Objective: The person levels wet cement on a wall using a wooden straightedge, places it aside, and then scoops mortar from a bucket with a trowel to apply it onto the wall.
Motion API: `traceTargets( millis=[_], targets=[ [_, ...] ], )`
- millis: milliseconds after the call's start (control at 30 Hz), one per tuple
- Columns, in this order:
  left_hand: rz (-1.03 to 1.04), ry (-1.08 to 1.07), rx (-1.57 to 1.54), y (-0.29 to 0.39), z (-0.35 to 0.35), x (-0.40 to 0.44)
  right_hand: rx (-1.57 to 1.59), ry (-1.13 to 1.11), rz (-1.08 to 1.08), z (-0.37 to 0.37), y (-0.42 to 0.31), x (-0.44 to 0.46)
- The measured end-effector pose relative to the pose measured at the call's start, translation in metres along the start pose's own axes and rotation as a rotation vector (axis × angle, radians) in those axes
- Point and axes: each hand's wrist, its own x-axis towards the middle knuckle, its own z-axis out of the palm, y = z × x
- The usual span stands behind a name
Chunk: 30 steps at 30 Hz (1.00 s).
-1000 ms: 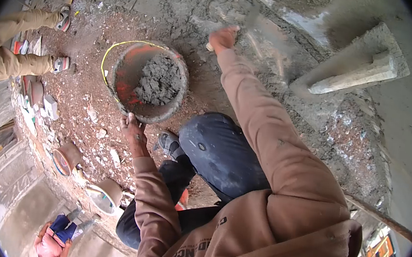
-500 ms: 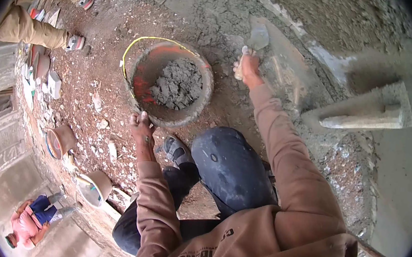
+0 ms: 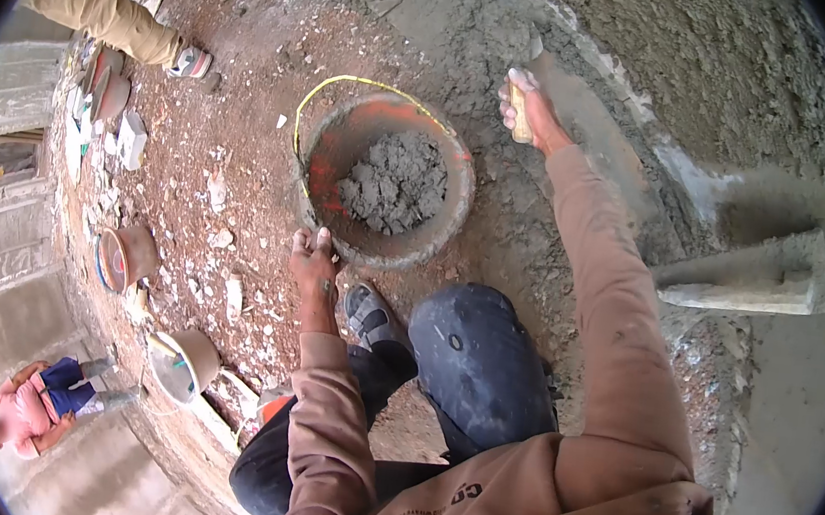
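Observation:
A round rubber basin (image 3: pixel 458 217) with a yellow rope handle stands on the ground in front of me, with grey mortar (image 3: pixel 395 183) inside. My left hand (image 3: pixel 316 259) is closed on the basin's near rim, its fingers curled over the edge. Out to the right, my right hand (image 3: pixel 533 111) is wrapped around the pale wooden handle of a trowel (image 3: pixel 520 118). Only a sliver of the trowel's blade shows beyond the knuckles, close to the mortar-smeared surface on the right.
A concrete block-like piece (image 3: pixel 752 278) juts out at right, below rough plaster (image 3: pixel 694 66). Two buckets (image 3: pixel 136 254) (image 3: pixel 201 356) stand at left on rubble-strewn ground. Another person's legs (image 3: pixel 121 21) are at upper left; a person in pink (image 3: pixel 33 409) is at lower left.
My right hand has moved the trowel farther out, and its blade, broad before, now shows as a thin sliver. The left hand keeps its hold on the rim. The whole view has shifted.

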Motion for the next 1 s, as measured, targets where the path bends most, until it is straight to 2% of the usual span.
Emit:
traceTargets(
  millis=[67, 167, 233, 300, 333, 433, 533, 733, 833, 1000],
  targets=[
    [0.001, 0.0, -0.029, 0.001, 0.0, -0.001, -0.148, -0.021, -0.025, 0.029, -0.009, -0.044],
    [-0.001, 0.007, -0.051, 0.0, 0.001, 0.001, -0.752, -0.066, 0.027, 0.059, -0.018, -0.106],
    [0.014, 0.005, -0.05, -0.002, 0.0, 0.002, -0.894, -0.1, -0.117, 0.068, -0.019, -0.138],
    [0.009, -0.021, -0.031, -0.004, -0.002, 0.002, -0.697, 0.01, 0.028, 0.081, -0.019, -0.164],
    [0.013, -0.02, -0.034, -0.005, -0.003, 0.001, -0.563, 0.193, 0.04, 0.068, -0.002, -0.161],
    [0.014, -0.011, -0.036, 0.0, 0.002, 0.004, -0.15, 0.525, 0.048, 0.015, 0.033, -0.145],
    [0.005, -0.005, -0.019, 0.001, 0.003, 0.002, 0.15, 0.62, 0.101, -0.02, 0.063, -0.108],
    [0.023, -0.029, -0.016, -0.005, -0.001, 0.002, 0.245, 0.061, 0.247, -0.015, 0.068, 0.023],
    [0.031, -0.027, -0.016, -0.008, -0.003, 0.006, 0.253, -0.07, 0.255, -0.011, 0.059, 0.049],
    [0.034, 0.029, -0.05, -0.004, 0.003, -0.002, -0.279, -0.092, 0.024, 0.043, 0.0, -0.032]
  ],
)
